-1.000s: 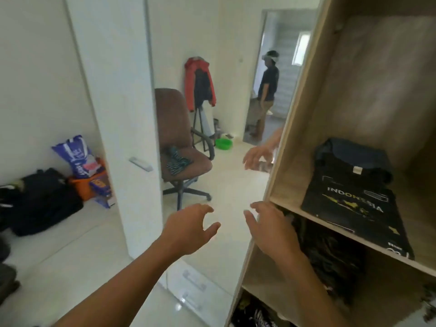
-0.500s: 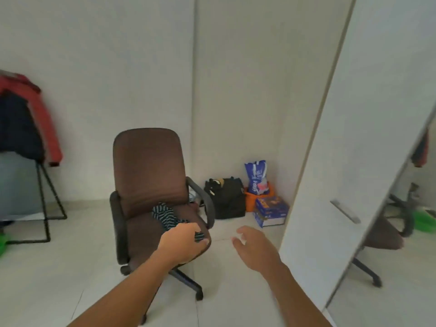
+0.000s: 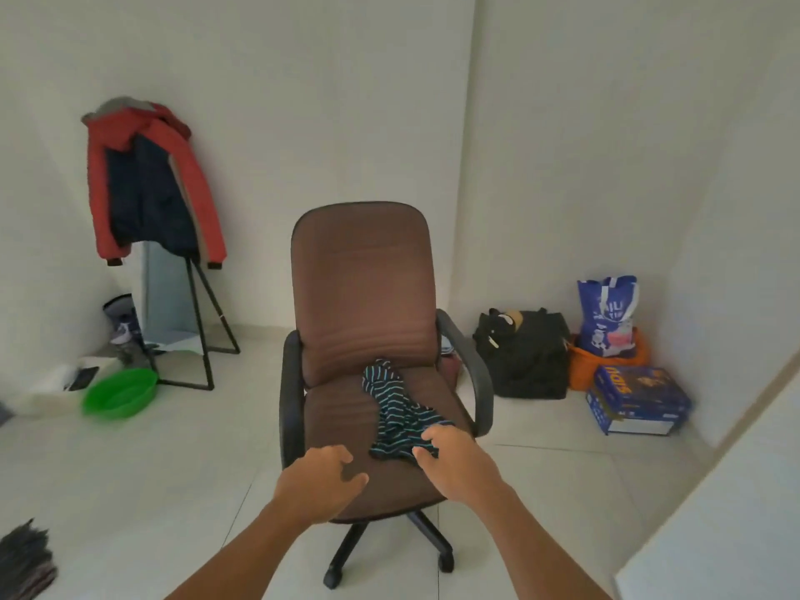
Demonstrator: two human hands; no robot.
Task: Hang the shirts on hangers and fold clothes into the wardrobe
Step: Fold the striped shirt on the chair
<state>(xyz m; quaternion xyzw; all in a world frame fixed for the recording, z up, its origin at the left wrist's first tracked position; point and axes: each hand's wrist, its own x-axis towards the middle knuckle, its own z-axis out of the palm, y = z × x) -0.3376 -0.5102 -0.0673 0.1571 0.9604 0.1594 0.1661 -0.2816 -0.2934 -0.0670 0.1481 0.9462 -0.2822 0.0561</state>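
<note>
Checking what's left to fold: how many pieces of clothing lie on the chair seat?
1: a striped garment, crumpled on the seat of the brown chair, its near edge at the right hand. Something small behind the armrest is unclear.

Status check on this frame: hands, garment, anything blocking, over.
Left hand open above chair, empty. Right hand at near edge of striped garment, grip unclear. Garment crumpled on seat, nothing blocking.

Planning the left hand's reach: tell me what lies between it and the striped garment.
Head view: only bare brown chair seat lies between the left hand and the striped garment.
</note>
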